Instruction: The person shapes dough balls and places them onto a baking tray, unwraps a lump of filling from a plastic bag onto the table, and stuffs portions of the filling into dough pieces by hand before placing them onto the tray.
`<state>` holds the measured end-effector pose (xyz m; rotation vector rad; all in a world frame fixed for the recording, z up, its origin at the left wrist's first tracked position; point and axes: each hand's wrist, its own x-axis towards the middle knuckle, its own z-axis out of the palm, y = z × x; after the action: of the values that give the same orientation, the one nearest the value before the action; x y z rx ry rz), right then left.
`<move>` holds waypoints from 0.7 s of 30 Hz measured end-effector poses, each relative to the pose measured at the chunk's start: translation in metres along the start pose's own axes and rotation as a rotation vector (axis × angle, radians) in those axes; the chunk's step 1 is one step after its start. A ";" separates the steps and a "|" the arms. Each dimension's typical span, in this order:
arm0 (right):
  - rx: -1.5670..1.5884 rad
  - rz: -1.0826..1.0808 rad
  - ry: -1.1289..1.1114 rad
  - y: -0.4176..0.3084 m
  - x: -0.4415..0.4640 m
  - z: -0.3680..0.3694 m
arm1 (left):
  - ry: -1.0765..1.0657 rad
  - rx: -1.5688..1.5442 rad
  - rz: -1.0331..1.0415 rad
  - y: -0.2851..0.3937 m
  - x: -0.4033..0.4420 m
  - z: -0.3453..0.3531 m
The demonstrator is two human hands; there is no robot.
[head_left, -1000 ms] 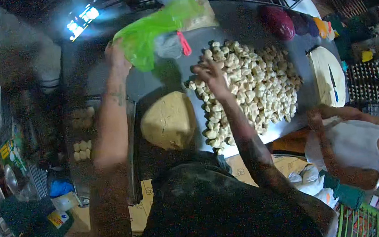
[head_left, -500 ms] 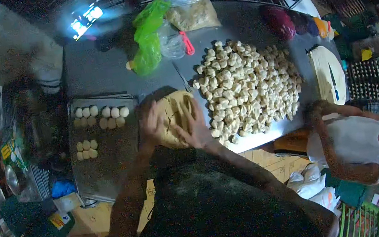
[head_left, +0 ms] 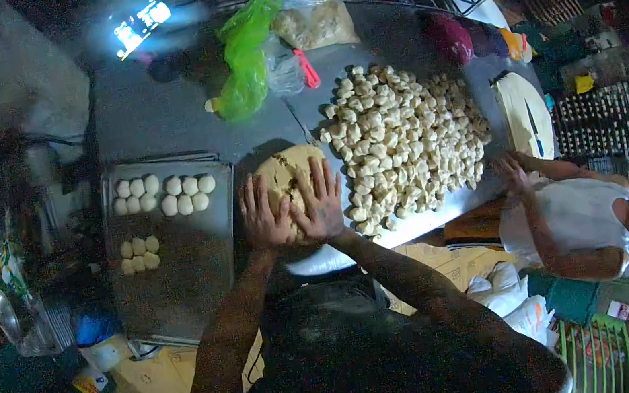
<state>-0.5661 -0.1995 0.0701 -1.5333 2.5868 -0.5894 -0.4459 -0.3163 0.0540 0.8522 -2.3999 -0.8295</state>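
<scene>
A large mound of dough [head_left: 272, 175] with a cracked top sits at the near edge of the surface [head_left: 179, 107]. The left hand [head_left: 265, 222] and right hand [head_left: 322, 211] lie flat on it, side by side with fingers spread, each grip released rather than clenched. Just right of the mound is a heap of small dough pieces [head_left: 404, 142]; on its left, a tray [head_left: 175, 298] carries pale dough balls [head_left: 190, 193] in three clusters.
</scene>
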 end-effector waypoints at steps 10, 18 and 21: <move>-0.256 -0.104 -0.156 -0.007 -0.042 0.003 | -0.058 0.266 0.178 0.027 -0.060 -0.002; 0.074 -0.126 -0.065 0.011 -0.040 -0.045 | 0.121 0.128 0.058 0.053 -0.066 -0.047; 0.290 -0.138 0.014 0.010 -0.014 -0.074 | 0.170 -0.037 -0.153 0.058 -0.076 -0.047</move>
<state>-0.5869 -0.1622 0.1325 -1.6189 2.2904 -0.9435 -0.3883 -0.2465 0.1095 1.0578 -2.1867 -0.8207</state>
